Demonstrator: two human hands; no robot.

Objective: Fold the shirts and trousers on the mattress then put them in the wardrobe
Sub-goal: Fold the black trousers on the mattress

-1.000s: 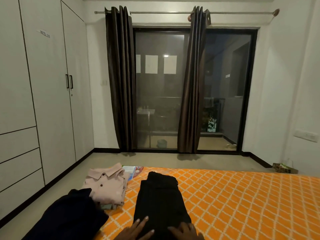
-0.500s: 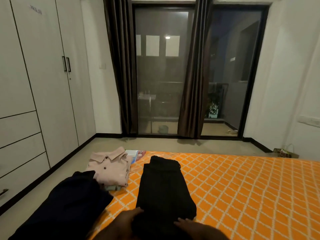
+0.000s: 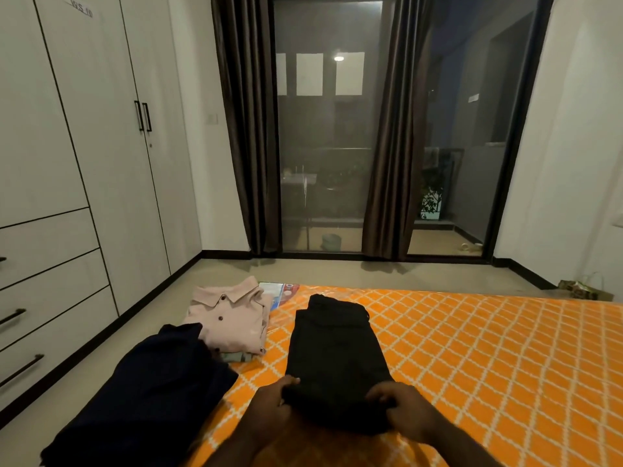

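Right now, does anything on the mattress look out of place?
The navy garment sprawls off the mattress to the left, overhanging the floor. The black trousers, held by left hand and right hand, and the pink shirt look neatly folded.

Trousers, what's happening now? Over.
Left hand, right hand grip trousers at near edge. Trousers part folded on mattress. Wardrobe doors shut. Pink shirt left, clear of them.

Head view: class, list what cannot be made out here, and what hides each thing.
In the head view:
Wardrobe inside: hidden by shut doors.
Door label: too small to read.
Garment under the pink shirt: covered, only a sliver shows.
Navy garment: cut off by bottom edge.
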